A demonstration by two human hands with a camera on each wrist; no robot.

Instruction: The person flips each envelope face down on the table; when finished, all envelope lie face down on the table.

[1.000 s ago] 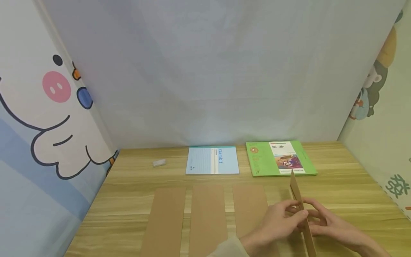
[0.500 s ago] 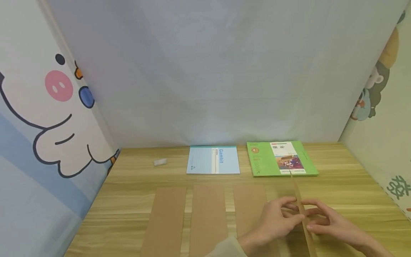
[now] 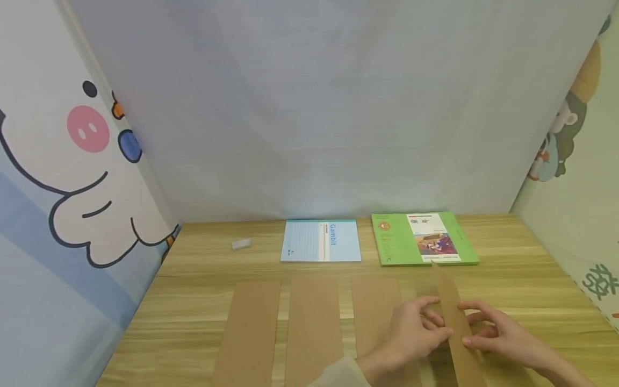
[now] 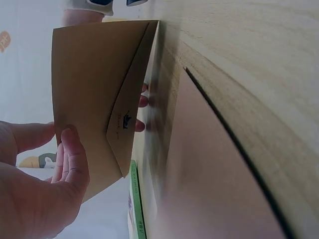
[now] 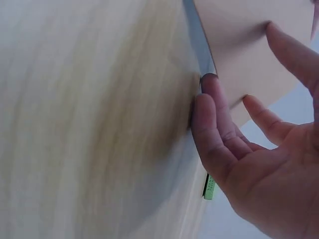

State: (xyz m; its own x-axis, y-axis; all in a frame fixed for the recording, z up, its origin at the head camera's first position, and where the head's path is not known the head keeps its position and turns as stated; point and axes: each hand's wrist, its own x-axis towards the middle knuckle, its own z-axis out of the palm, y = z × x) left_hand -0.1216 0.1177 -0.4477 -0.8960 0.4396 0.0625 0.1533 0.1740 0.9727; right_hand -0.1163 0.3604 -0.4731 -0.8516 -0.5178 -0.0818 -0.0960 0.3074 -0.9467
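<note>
A brown kraft envelope (image 3: 454, 317) stands tilted on its long edge at the right of the table. Its pointed flap, printed with a small dark crest and lettering, faces the left wrist view, where the envelope (image 4: 89, 74) fills the upper left. My left hand (image 3: 418, 329) pinches its upper long edge between thumb and fingers. From the other side my right hand (image 3: 505, 339) holds it: thumb and forefinger press the plain face of the envelope (image 5: 239, 55), and other fingers curl under the lower edge.
Three flat brown pieces (image 3: 251, 328) lie side by side left of the hands, the rightmost partly under the left forearm. A blue notebook (image 3: 302, 242), a green book (image 3: 394, 244) and a small whitish block (image 3: 240, 244) lie along the back by the grey curtain (image 3: 333, 118).
The envelope has tipped from nearly edge-on to the head camera so that a broader face shows. The left hand has shifted slightly left; both hands keep their hold.
</note>
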